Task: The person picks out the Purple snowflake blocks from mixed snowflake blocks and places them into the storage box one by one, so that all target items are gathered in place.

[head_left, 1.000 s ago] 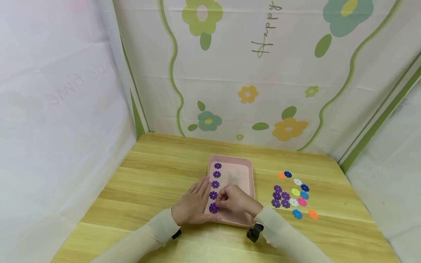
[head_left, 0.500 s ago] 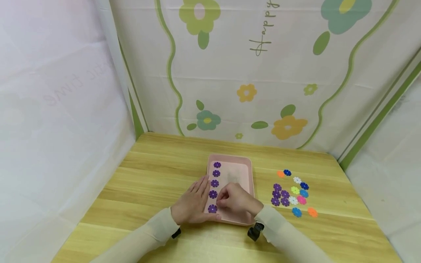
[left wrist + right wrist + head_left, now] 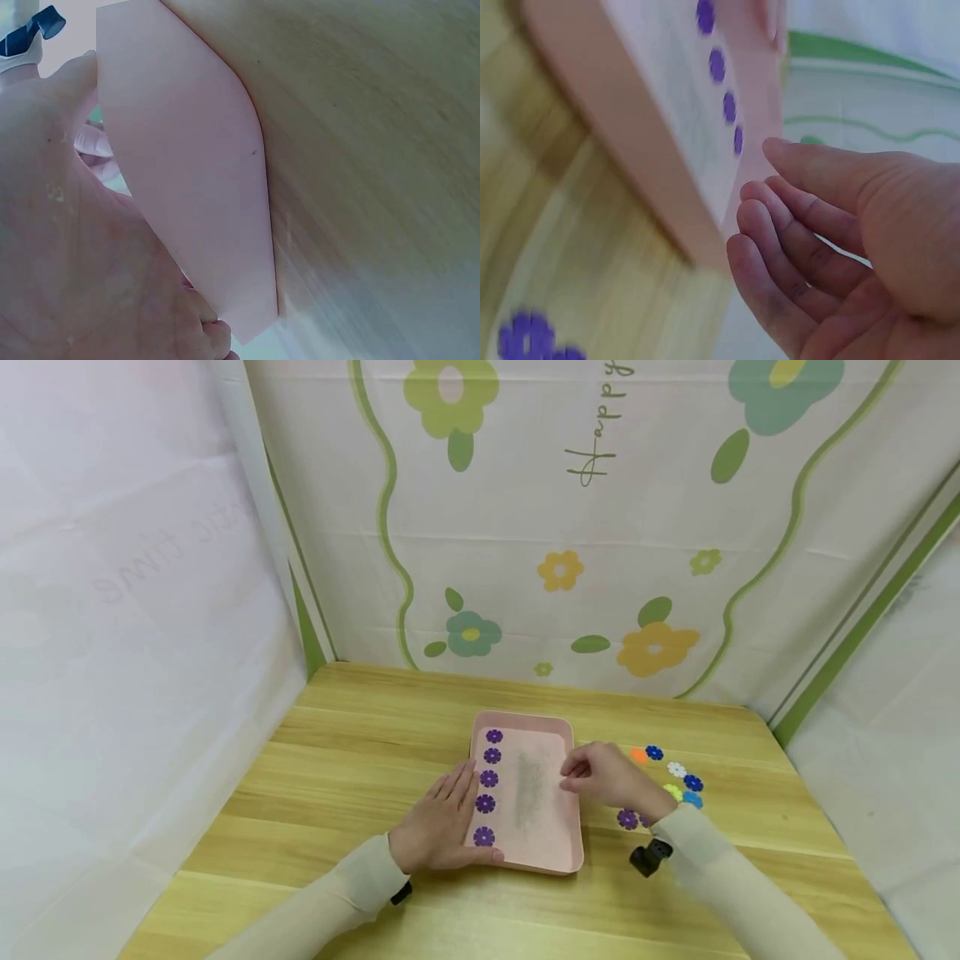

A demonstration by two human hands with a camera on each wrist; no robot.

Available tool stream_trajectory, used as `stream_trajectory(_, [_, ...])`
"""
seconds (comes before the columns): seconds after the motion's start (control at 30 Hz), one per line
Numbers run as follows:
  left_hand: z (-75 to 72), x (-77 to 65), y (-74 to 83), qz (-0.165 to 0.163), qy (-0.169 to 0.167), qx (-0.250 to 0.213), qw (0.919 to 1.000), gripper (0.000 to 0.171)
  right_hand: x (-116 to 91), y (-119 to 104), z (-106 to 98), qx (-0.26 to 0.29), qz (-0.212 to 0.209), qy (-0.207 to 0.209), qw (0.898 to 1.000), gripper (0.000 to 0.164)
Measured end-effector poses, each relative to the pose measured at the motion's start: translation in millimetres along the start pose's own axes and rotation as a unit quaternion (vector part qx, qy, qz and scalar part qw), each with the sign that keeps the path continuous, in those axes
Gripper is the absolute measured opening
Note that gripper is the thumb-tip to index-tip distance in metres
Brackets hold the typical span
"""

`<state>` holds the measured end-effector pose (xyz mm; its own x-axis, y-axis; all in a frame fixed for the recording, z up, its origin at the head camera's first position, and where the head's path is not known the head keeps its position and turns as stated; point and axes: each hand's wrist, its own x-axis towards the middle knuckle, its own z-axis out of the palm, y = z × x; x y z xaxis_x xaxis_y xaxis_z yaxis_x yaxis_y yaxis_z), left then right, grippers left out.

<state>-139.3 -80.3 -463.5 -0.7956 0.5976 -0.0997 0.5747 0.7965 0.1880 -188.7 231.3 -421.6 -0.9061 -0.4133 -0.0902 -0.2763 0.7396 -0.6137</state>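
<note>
In the head view a shallow pink tray (image 3: 558, 835) lies on the wooden table with a column of purple flower-shaped discs (image 3: 485, 804) along its left side. My left hand (image 3: 441, 822) rests over the tray's left rim, fingers extended and thumb across the near corner. The left wrist view has the palm against the tray's outer wall (image 3: 195, 165). Over the right rim is my right hand (image 3: 611, 777), palm facing the tray. Its fingers (image 3: 772, 285) are loosely bent with a gap to the thumb, and nothing lies between them.
Right of the tray lies a loose group of flower discs: orange (image 3: 639, 756), white (image 3: 677, 769), dark blue (image 3: 693, 783), yellow, light blue and purple (image 3: 627, 818). My right forearm hides part of them. A floral curtain (image 3: 517, 527) stands behind the table.
My right hand has left the nearest purple disc and moved right to the tray's right rim. That disc lies flat at the column's near end. The left hand stays in place.
</note>
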Motion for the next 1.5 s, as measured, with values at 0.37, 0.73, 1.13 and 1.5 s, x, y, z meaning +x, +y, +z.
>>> stream_trajectory(0.37, [0.7, -0.6, -1.6, 0.003, 0.001, 0.0, 1.0, 0.122, -20, 65, -48, -0.093, -0.034, -0.024, 0.995, 0.022])
stream_trajectory(0.73, [2.6, -1.9, -1.6, 0.002, -0.001, 0.005, 1.0, 0.122, -28, 116, -44, -0.146, -0.042, -0.045, 0.987, 0.028])
stream_trajectory(1.13, [-0.6, -1.5, -1.1, 0.002, 0.004, 0.011, 0.9999, 0.123, -22, 123, -39, -0.14, -0.033, -0.051, 0.988, 0.025])
stream_trajectory(1.5, [0.0, -1.6, -1.1, 0.002, 0.003, 0.009, 0.9999, 0.122, -10, 124, -47, -0.139, -0.041, -0.081, 0.986, 0.018])
